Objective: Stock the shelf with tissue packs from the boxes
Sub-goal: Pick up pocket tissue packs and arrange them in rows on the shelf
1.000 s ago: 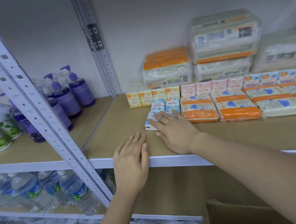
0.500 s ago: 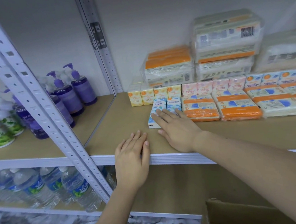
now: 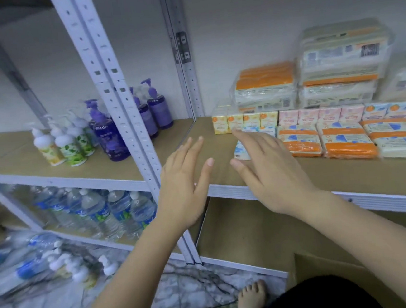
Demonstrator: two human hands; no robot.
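Cardboard box (image 3: 332, 273) below shelf (image 3: 323, 174); tissue packs (image 3: 347, 140) stocked; hands (image 3: 226, 176) empty.

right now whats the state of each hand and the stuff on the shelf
left hand: open, lifted, holding nothing
right hand: open, fingers over the blue tissue packs
orange tissue packs: lying flat in a row
purple pump bottles: upright
cardboard box: open

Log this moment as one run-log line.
left hand: open, holds nothing | right hand: open, fingers over blue tissue pack | shelf: tissue packs in rows | cardboard box: below
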